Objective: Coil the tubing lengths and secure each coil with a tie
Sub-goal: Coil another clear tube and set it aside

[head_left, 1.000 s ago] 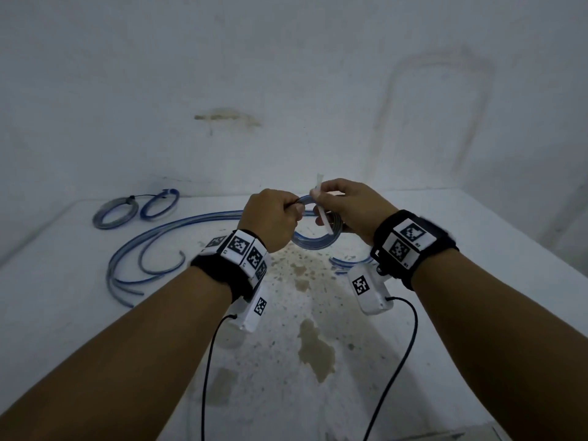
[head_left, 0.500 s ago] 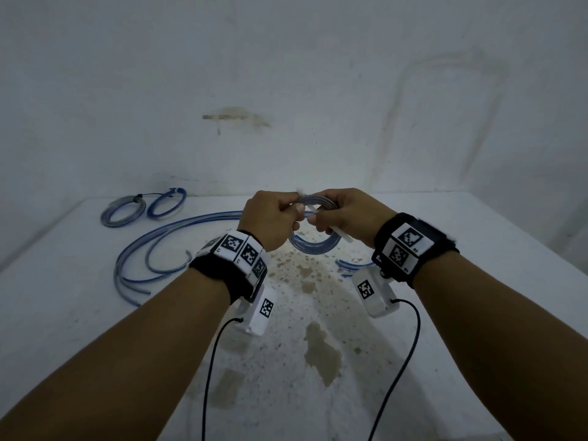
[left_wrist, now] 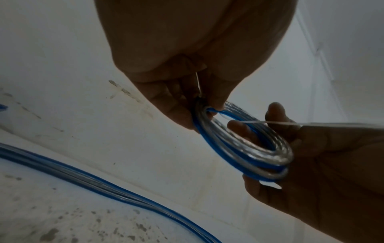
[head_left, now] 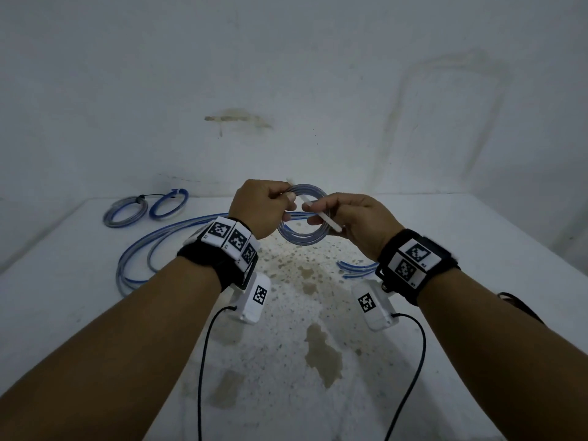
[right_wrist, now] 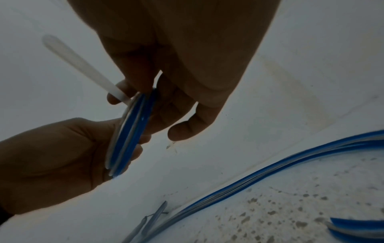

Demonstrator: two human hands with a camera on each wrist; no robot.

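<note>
You will find no readable words or numbers here; only black-and-white square code patterns on the wrist bands and the white camera boxes below them.

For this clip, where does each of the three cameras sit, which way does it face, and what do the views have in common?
Head: worn on the head, looking forward and down over the table to the wall; both forearms, the left hand and the right hand show.
Left wrist: below the left hand, looking along its fingers at the coil; the right hand shows too.
Right wrist: below the right hand, looking along its fingers; the left hand shows too.
Shared: all three show the coil and the white tie.
</note>
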